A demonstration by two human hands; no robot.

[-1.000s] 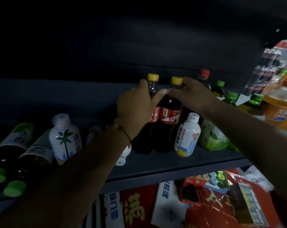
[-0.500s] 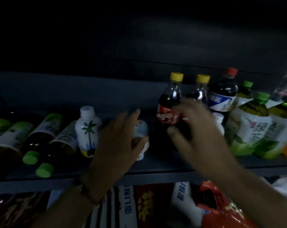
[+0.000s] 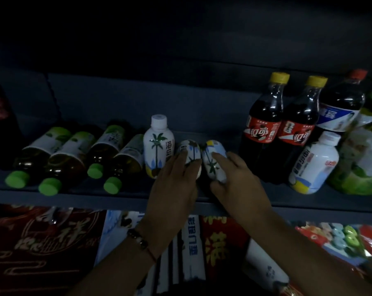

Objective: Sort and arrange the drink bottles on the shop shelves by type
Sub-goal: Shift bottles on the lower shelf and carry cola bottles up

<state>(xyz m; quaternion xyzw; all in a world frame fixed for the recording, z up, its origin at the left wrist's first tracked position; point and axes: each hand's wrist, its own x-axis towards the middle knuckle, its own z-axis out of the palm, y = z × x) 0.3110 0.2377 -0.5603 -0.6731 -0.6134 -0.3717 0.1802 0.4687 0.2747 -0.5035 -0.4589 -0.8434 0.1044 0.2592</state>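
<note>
Shelf (image 3: 74, 194): hands on two lying bottles.

A dark grey shelf (image 3: 52, 194) holds the drinks. Four tea bottles with green caps (image 3: 59, 159) lie on their sides at the left. A white palm-tree bottle (image 3: 158, 148) stands beside them. Two more white bottles (image 3: 202, 155) lie flat next to it. Two cola bottles with yellow caps (image 3: 281, 127) stand at the right, with another white bottle (image 3: 314, 163) just in front.

We see the left hand (image 3: 174, 190) and right hand (image 3: 236, 184) each gripping a lying white palm-print bottle on the shelf (image 3: 74, 195).
</note>
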